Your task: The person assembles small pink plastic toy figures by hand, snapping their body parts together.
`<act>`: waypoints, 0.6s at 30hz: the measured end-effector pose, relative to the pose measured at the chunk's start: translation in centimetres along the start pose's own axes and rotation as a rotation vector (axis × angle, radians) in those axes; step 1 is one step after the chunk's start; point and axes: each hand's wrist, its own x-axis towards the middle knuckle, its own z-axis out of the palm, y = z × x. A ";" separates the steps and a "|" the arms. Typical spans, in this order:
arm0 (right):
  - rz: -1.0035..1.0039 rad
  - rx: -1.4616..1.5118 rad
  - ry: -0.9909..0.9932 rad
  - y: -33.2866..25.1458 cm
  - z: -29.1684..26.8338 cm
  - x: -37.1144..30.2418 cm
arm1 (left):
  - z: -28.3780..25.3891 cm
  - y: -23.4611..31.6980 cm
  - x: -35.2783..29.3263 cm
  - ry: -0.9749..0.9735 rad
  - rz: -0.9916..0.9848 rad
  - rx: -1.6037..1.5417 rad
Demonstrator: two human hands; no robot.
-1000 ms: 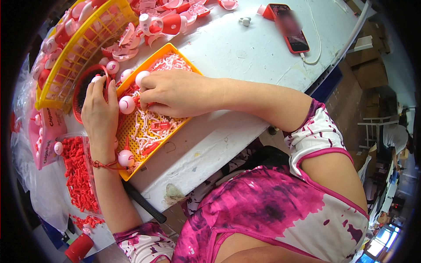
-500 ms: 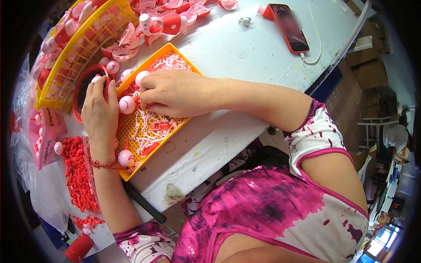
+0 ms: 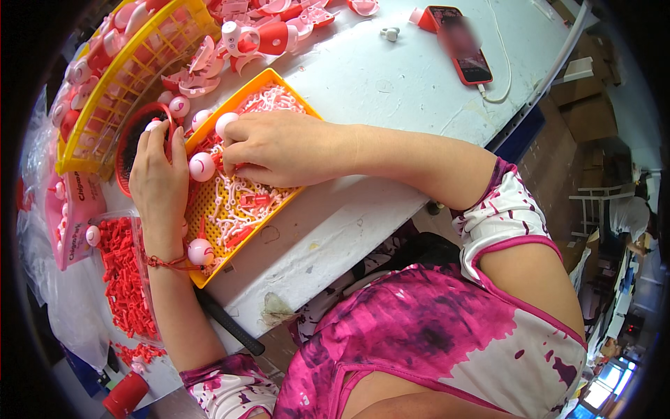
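My left hand point(image 3: 159, 178) reaches over the rim of a red bowl point(image 3: 123, 174) of small dark pieces. Its fingers are stretched out, the thumb apart from them, with a small pale ball point(image 3: 153, 125) by the fingertips. Over a yellow perforated tray point(image 3: 257, 225) my right hand point(image 3: 272, 146) is closed, its fingers curled down; what they grip is hidden. Next to those fingers are a pink ball point(image 3: 202, 167) with a curved line and a paler ball point(image 3: 225, 125). Pink and white looped pieces point(image 3: 234, 209) fill the tray, and another lined ball point(image 3: 200, 252) lies at its near end.
A yellow basket point(image 3: 112, 91) of pink and red parts stands at the far left, with loose pink shells point(image 3: 202, 66) beside it. Red pieces point(image 3: 125, 279) fill a clear container at left. A phone point(image 3: 460, 45) on a cable lies far right; a black handle point(image 3: 230, 322) juts past the table edge.
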 end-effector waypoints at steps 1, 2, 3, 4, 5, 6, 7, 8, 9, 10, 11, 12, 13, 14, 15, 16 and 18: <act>-0.002 -0.001 0.001 -0.1 0.0 0.1 | -0.1 0.0 0.0 0.002 0.000 0.001; -0.001 -0.002 0.000 -0.1 0.0 0.0 | 0.0 0.0 0.0 0.002 0.001 -0.001; 0.007 -0.001 -0.006 -0.1 -0.1 0.0 | 0.1 0.0 0.0 0.004 0.002 -0.006; 0.014 0.001 -0.012 0.0 -0.1 -0.1 | 0.2 0.0 0.0 0.005 0.003 -0.011; 0.014 0.001 -0.012 0.0 -0.1 -0.1 | 0.2 0.0 0.0 0.005 0.003 -0.011; 0.011 -0.001 -0.008 0.0 -0.1 -0.1 | 0.2 0.1 0.0 0.003 0.001 -0.011; 0.009 -0.003 -0.003 0.0 -0.1 -0.1 | 0.2 0.1 0.0 0.000 0.000 -0.011; 0.008 -0.003 -0.003 0.0 -0.1 -0.1 | 0.1 0.1 0.0 0.000 -0.001 -0.010; 0.008 -0.001 -0.004 0.0 -0.1 -0.1 | 0.1 0.1 0.1 0.002 0.002 -0.011; 0.008 0.001 -0.004 0.0 -0.1 -0.1 | 0.1 0.1 0.1 0.005 0.005 -0.013; 0.007 0.002 -0.004 0.0 0.0 0.0 | 0.1 0.1 0.1 0.005 0.004 -0.011; -0.003 0.006 0.004 0.0 0.0 0.0 | 0.0 0.0 0.0 0.007 0.006 -0.010; -0.014 0.009 0.013 0.0 0.0 0.0 | 0.0 0.0 0.0 0.009 0.007 -0.009; -0.012 0.008 0.012 0.1 0.0 0.0 | 0.0 0.0 0.0 0.009 0.008 -0.011; -0.010 0.009 0.013 0.1 0.0 0.0 | 0.0 0.1 0.0 0.004 0.005 -0.014; -0.009 0.009 0.013 0.1 0.0 0.0 | 0.1 0.1 0.0 0.000 0.003 -0.017; -0.008 0.012 0.010 0.1 0.0 0.0 | 0.1 0.1 0.0 0.001 0.005 -0.015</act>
